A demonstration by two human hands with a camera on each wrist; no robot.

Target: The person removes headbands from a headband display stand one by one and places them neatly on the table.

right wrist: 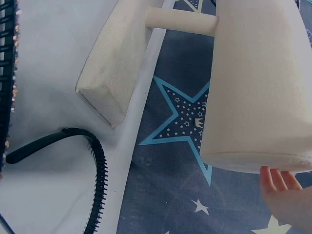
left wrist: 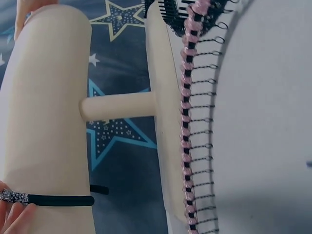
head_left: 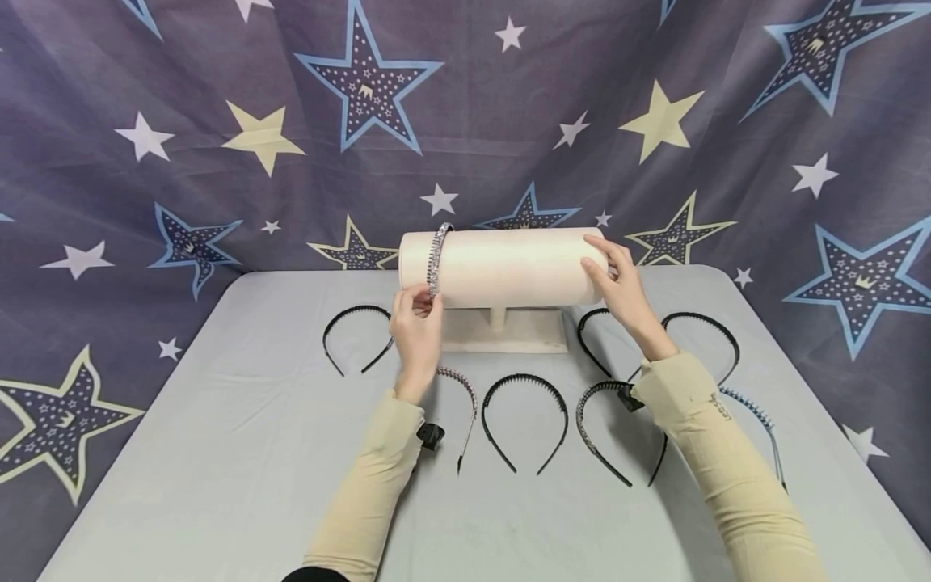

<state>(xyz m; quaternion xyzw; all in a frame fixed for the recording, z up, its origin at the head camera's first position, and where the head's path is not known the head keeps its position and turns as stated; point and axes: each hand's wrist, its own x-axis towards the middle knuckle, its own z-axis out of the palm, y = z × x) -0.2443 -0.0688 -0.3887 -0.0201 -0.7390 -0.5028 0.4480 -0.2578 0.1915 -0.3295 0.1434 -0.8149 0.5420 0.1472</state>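
Observation:
A cream cylindrical headband stand (head_left: 520, 263) stands at the back of the table, its roll lying crosswise on a post. Around the roll's left part sits a silver sparkly headband (head_left: 436, 259) with teeth along its edge. My left hand (head_left: 418, 331) pinches the front lower part of this headband; in the left wrist view its black end (left wrist: 61, 200) reaches past the roll's underside. At the other end of the roll, my right hand (head_left: 621, 283) grips the stand, fingers on top and thumb in front. Its fingertips (right wrist: 278, 178) show at the end rim in the right wrist view.
Several headbands lie on the grey table: a black one (head_left: 525, 377) in the middle, a pink one (head_left: 469, 388) beside my left wrist, a blue one (head_left: 756, 411) at the right, and a black one (head_left: 356, 308) at the left. A star-patterned curtain (head_left: 465, 105) hangs behind.

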